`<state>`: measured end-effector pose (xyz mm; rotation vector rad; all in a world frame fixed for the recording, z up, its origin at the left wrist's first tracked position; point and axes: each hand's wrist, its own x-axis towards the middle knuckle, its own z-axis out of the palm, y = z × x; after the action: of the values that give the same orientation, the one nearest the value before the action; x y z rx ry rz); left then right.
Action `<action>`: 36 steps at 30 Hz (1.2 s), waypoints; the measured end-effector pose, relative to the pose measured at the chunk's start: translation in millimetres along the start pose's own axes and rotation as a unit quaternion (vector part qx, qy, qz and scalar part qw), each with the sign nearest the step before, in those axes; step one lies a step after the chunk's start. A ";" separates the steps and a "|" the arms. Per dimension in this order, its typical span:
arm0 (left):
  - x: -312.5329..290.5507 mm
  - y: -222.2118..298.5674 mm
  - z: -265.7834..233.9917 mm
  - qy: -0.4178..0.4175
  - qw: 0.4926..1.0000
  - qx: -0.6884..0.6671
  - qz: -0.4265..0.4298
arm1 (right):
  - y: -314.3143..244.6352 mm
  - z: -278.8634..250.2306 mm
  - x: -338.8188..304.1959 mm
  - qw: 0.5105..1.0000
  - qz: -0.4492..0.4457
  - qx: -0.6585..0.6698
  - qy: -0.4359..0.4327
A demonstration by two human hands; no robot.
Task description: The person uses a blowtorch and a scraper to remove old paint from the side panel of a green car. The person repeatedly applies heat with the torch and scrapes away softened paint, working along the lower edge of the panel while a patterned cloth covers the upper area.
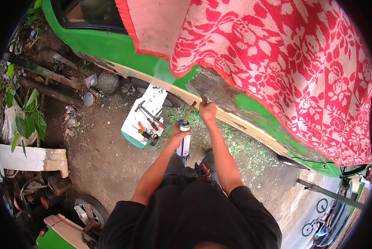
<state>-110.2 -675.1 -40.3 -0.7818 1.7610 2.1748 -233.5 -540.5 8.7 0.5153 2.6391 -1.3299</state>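
My left hand is closed round the top of a gas canister with a blowtorch head. The torch's brass-coloured nozzle points up toward the car's side. In my right hand is a flat scraper, its blade at the lower edge of the bare grey-brown patch on the green car. Whether the blade touches the metal I cannot tell. No flame can be made out. Green paint flakes lie on the ground below the panel.
A red and pink floral blanket drapes over the car. Left of my hands, a teal-edged stand with a white top carries a hammer, screwdrivers and small parts. A loose wheel lies lower left; a bicycle stands lower right.
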 end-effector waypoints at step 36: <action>13.9 3.2 -1.7 -0.023 0.999 -0.019 0.019 | 10.0 5.4 8.6 0.996 -0.034 0.073 0.025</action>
<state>-122.9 -679.5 -45.4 -0.7072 1.7309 2.2373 -237.9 -537.3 -4.5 0.4886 2.6351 -1.5576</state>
